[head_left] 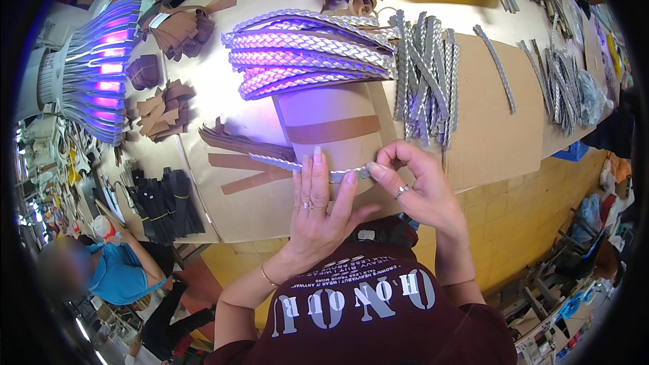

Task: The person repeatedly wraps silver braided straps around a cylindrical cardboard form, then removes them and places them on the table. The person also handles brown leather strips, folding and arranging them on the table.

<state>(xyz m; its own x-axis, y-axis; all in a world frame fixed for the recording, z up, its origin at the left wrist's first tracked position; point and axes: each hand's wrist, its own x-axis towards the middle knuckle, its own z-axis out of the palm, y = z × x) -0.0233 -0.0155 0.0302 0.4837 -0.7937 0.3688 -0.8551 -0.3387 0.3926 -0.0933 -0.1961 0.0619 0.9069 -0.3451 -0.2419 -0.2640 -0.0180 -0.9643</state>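
Nearest the head camera, a dark red printed shirt (365,311) fills the lower edge, with both forearms rising from it. Left hand (323,208) lies with its fingers (316,169) pressed together and flat on a silver braided strip (307,169), holding it down on a curved tan form (331,128) that carries a brown band. Right hand (414,186) pinches the strip's right end between thumb and fingertips (378,170). Just beyond, on the worktop (500,122), lies a bundle of long silver braids (304,57), with shorter silver braided pieces (426,74) beside it to the right. Brown leather strips (165,105) and black strips (165,203) lie to the left. Another person in a blue top (122,274) stands at lower left.
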